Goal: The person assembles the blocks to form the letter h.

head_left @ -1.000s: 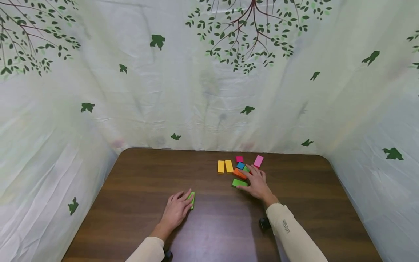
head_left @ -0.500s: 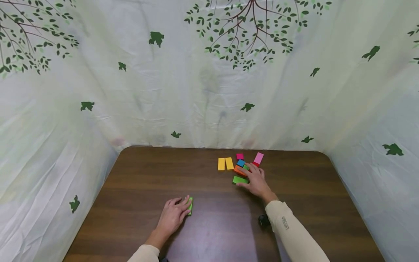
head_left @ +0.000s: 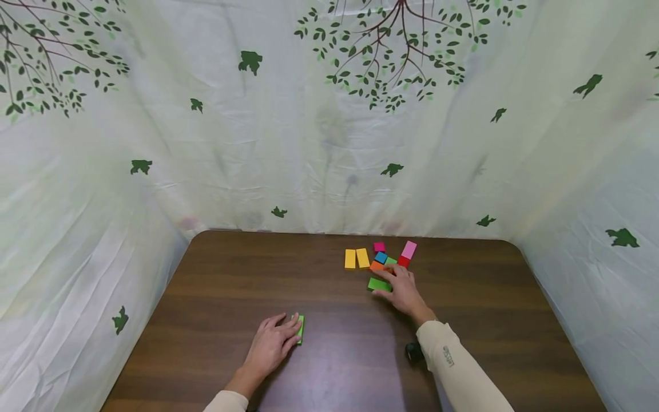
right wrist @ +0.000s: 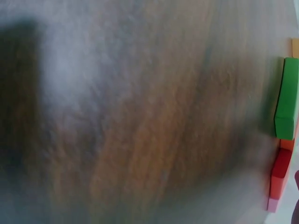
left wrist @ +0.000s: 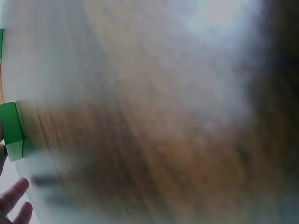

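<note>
Nine coloured blocks (head_left: pixel 379 284) lie on one table (head_left: pixel 231 274).

Blocks on the table (head_left: pixel 216 286), placed relative to the cluster of blocks (head_left: pixel 383 263).

The cluster lies toward the table's far edge, right of centre. The right hand (head_left: pixel 401 292) rests at its near side. A single block (head_left: pixel 301 329) lies well apart, nearer and leftward, touched by the left hand (head_left: pixel 272 343).
</note>
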